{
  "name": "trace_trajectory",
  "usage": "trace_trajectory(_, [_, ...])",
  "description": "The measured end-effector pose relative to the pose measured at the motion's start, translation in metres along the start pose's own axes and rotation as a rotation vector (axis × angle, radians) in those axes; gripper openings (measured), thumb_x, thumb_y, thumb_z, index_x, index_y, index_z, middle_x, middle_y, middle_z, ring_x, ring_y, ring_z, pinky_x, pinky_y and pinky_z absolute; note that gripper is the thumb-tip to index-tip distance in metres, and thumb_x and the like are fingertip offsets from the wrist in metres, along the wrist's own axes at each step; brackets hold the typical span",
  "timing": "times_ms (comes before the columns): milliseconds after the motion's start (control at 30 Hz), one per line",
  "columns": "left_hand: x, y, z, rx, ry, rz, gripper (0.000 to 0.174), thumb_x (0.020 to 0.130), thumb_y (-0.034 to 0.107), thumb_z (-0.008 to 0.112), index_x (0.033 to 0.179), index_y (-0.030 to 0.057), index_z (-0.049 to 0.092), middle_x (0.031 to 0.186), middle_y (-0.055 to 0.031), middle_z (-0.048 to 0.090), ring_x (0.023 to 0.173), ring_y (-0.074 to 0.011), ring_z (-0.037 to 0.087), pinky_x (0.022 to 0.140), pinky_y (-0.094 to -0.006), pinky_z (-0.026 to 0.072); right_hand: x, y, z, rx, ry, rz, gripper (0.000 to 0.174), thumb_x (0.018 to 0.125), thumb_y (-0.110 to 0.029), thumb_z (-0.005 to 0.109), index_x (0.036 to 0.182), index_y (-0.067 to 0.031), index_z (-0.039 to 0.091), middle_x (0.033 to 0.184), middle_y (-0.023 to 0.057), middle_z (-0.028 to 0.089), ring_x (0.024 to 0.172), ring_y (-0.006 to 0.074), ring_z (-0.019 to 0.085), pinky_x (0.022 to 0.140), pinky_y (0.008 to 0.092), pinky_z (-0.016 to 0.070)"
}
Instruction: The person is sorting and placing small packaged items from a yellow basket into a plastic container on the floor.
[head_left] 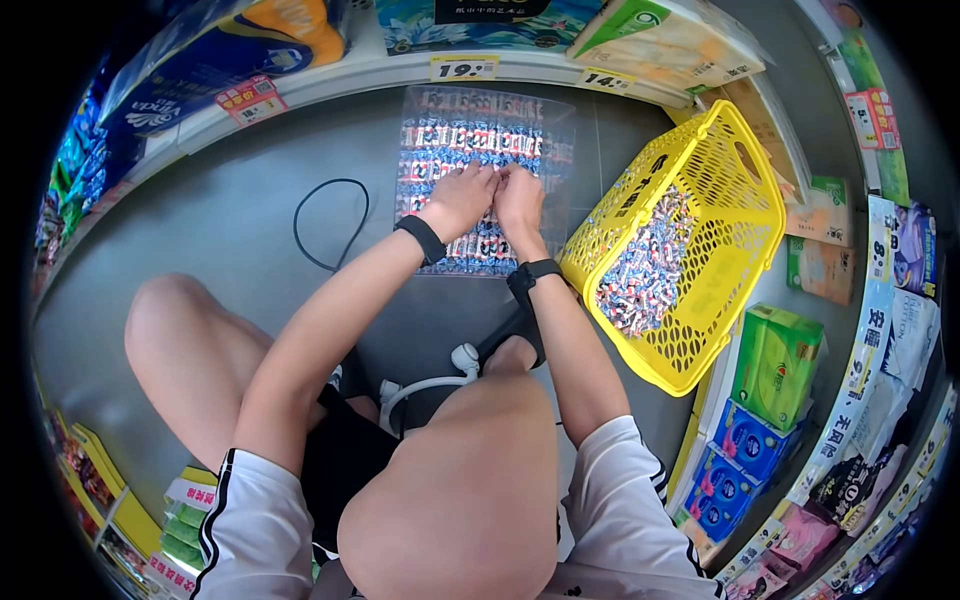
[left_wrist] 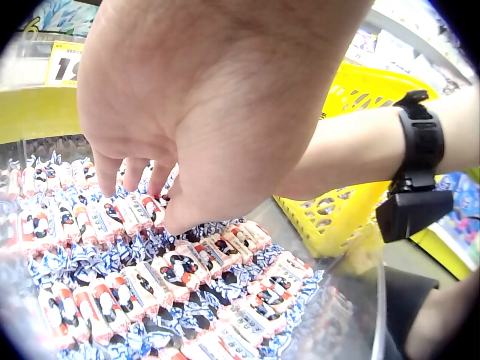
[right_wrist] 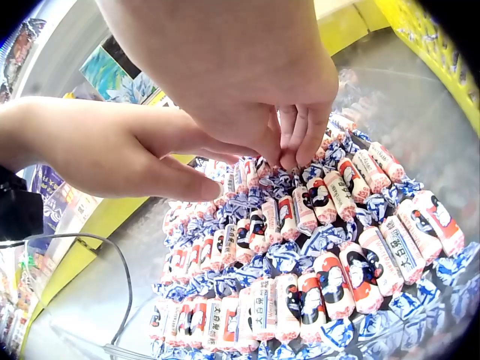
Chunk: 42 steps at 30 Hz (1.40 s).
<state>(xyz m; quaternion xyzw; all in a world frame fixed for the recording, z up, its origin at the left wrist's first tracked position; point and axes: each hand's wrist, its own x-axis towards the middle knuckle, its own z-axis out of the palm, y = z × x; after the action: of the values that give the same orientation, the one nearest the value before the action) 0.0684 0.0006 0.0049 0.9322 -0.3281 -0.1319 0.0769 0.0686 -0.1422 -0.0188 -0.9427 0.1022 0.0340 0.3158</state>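
Note:
Rows of wrapped candies [head_left: 430, 165], white and red with blue twisted ends, fill a clear plastic box [head_left: 561, 190] on the floor. My left hand [head_left: 462, 198] reaches over the middle rows, fingers pointing down among the candies in the left wrist view. Beside it, my right hand [head_left: 520, 203] bends its fingers down, thumb and fingertips close together at a row in the right wrist view. I cannot tell whether a candy is between those fingertips. To the right, a yellow basket [head_left: 738, 345] lies tilted, with a heap of loose candies [head_left: 650, 265] inside.
Store shelves curve around the floor, with a price tag [head_left: 463, 68] above the box. A dark cord loop [head_left: 297, 225] lies left of the box. Green tissue packs [head_left: 782, 365] stand on the right shelf. My bent knees are close below.

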Motion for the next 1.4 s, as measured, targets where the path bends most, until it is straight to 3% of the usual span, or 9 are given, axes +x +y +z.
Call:
trace_trajectory(233, [-0.006, -0.001, 0.013, -0.003, 0.038, -0.001, 0.071, 0.090, 0.006, 0.064, 0.156, -0.0025, 0.039, 0.156, -0.0186, 0.046, 0.146, -0.0379, 0.045, 0.116, -0.0435, 0.0450, -0.003, -0.004, -0.001, 0.067, -0.027, 0.057, 0.016, 0.095, -0.011, 0.064, 0.101, 0.0014, 0.073, 0.096, 0.0284, 0.073, 0.092, 0.0463, 0.072, 0.083, 0.0541, 0.0572])
trace_trajectory(367, [-0.011, -0.002, 0.016, 0.005, 0.034, -0.005, 0.077, 0.090, 0.006, 0.065, 0.159, -0.0022, 0.033, 0.163, -0.0192, 0.039, 0.149, -0.0386, 0.041, 0.119, -0.0446, 0.0421, -0.006, -0.004, -0.003, -0.057, 0.045, -0.061, 0.015, 0.094, -0.009, 0.066, 0.100, 0.0026, 0.073, 0.095, 0.0287, 0.073, 0.092, 0.0454, 0.073, 0.084, 0.0534, 0.0577])
trace_trajectory(733, [-0.008, 0.001, 0.004, -0.008, 0.034, 0.006, 0.075, 0.086, 0.003, 0.067, 0.156, -0.0015, 0.040, 0.162, -0.0192, 0.040, 0.149, -0.0368, 0.042, 0.119, -0.0443, 0.0421, -0.016, -0.018, -0.021, -0.075, -0.001, -0.057, 0.017, 0.089, -0.001, 0.065, 0.105, 0.0046, 0.068, 0.104, 0.0305, 0.071, 0.098, 0.0477, 0.071, 0.085, 0.0531, 0.0580])
trace_trajectory(833, [-0.007, 0.002, -0.016, -0.063, 0.098, 0.011, 0.067, 0.085, 0.002, 0.067, 0.149, -0.0031, 0.048, 0.157, -0.0202, 0.046, 0.145, -0.0373, 0.046, 0.117, -0.0443, 0.0448, -0.018, -0.023, -0.024, -0.081, -0.019, -0.083, 0.023, 0.089, -0.005, 0.066, 0.111, 0.0007, 0.065, 0.110, 0.0302, 0.070, 0.102, 0.0501, 0.068, 0.090, 0.0563, 0.0550])
trace_trajectory(900, [-0.003, 0.003, -0.032, -0.192, -0.019, -0.016, 0.059, 0.085, 0.003, 0.068, 0.141, -0.0044, 0.053, 0.150, -0.0216, 0.052, 0.140, -0.0387, 0.050, 0.113, -0.0449, 0.0476, -0.023, -0.029, -0.027, -0.076, -0.013, -0.119, 0.026, 0.087, -0.004, 0.067, 0.112, 0.0017, 0.064, 0.111, 0.0304, 0.069, 0.103, 0.0503, 0.068, 0.090, 0.0564, 0.0550])
trace_trajectory(1100, [-0.004, 0.009, -0.048, -0.226, 0.148, 0.022, 0.041, 0.084, 0.005, 0.070, 0.124, -0.0062, 0.065, 0.139, -0.0235, 0.059, 0.131, -0.0410, 0.056, 0.107, -0.0465, 0.0512, -0.032, -0.046, -0.060, -0.077, -0.056, -0.155, 0.039, 0.082, 0.002, 0.070, 0.119, 0.0078, 0.060, 0.118, 0.0343, 0.064, 0.107, 0.0490, 0.067, 0.092, 0.0527, 0.0569])
trace_trajectory(1200, [-0.002, 0.012, -0.059, -0.317, 0.116, 0.024, 0.035, 0.084, 0.005, 0.069, 0.118, -0.0044, 0.066, 0.128, -0.0221, 0.064, 0.122, -0.0415, 0.061, 0.101, -0.0480, 0.0530, -0.039, -0.053, -0.076, -0.057, -0.073, -0.206, 0.043, 0.082, 0.003, 0.069, 0.123, 0.0083, 0.059, 0.117, 0.0341, 0.064, 0.106, 0.0500, 0.067, 0.093, 0.0529, 0.0566])
trace_trajectory(1267, [0.000, 0.013, -0.065, -0.350, 0.234, 0.092, 0.029, 0.083, 0.005, 0.068, 0.111, -0.0034, 0.065, 0.115, -0.0209, 0.066, 0.112, -0.0419, 0.063, 0.094, -0.0500, 0.0536, -0.044, -0.059, -0.090, 0.009, -0.055, -0.203, 0.044, 0.084, 0.001, 0.065, 0.127, 0.0063, 0.058, 0.113, 0.0344, 0.068, 0.107, 0.0509, 0.066, 0.093, 0.0555, 0.0538])
trace_trajectory(1400, [-0.004, 0.027, -0.089, -0.370, 0.404, 0.207, 0.024, 0.084, 0.006, 0.066, 0.105, -0.0036, 0.064, 0.109, -0.0208, 0.066, 0.102, -0.0428, 0.065, 0.088, -0.0510, 0.0541, -0.060, -0.082, -0.130, 0.002, -0.051, -0.150, 0.045, 0.086, 0.001, 0.059, 0.131, 0.0032, 0.059, 0.100, 0.0322, 0.072, 0.101, 0.0521, 0.068, 0.090, 0.0567, 0.0546])
